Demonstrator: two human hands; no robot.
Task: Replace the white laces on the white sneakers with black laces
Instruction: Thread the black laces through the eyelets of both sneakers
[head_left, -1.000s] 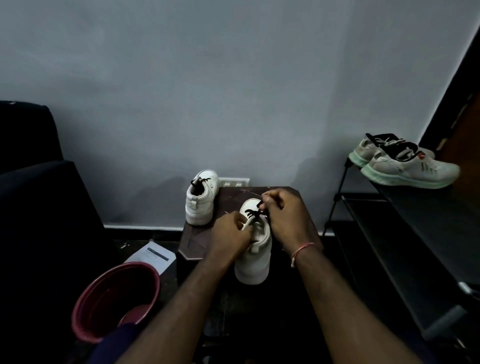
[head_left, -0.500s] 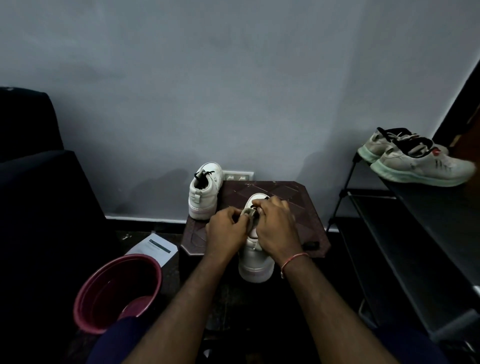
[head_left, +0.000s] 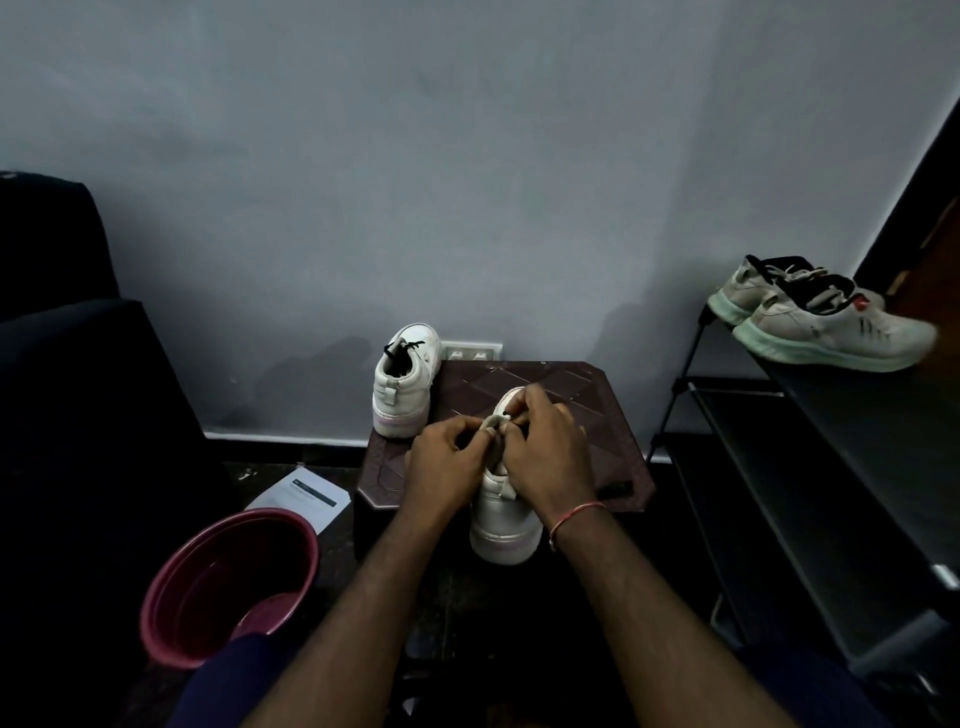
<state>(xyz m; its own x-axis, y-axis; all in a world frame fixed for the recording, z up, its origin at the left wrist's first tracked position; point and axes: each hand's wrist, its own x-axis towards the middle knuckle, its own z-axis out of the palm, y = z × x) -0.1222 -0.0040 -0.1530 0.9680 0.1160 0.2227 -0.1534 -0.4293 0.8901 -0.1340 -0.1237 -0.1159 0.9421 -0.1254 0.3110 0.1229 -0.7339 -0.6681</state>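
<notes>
A white sneaker (head_left: 501, 525) stands heel toward me on the front of a small dark brown table (head_left: 597, 415). My left hand (head_left: 447, 467) and my right hand (head_left: 545, 452) meet over its top, fingers curled, pinching the tongue and the lace area between them. The black lace there is hidden under my fingers. A second white sneaker (head_left: 402, 387) with a black lace showing at its top stands at the table's back left corner, apart from both hands.
A maroon plastic tub (head_left: 234, 582) sits on the floor at front left, a paper sheet (head_left: 301, 499) beyond it. A dark shoe rack (head_left: 810, 467) at right carries two white-and-mint running shoes (head_left: 831, 332). A dark chair (head_left: 67, 364) fills the left. A wall socket (head_left: 470, 353) sits behind the table.
Both hands came together over the near sneaker's tongue, covering the black lace that showed a second ago. The view shifted slightly, so the table top shows more.
</notes>
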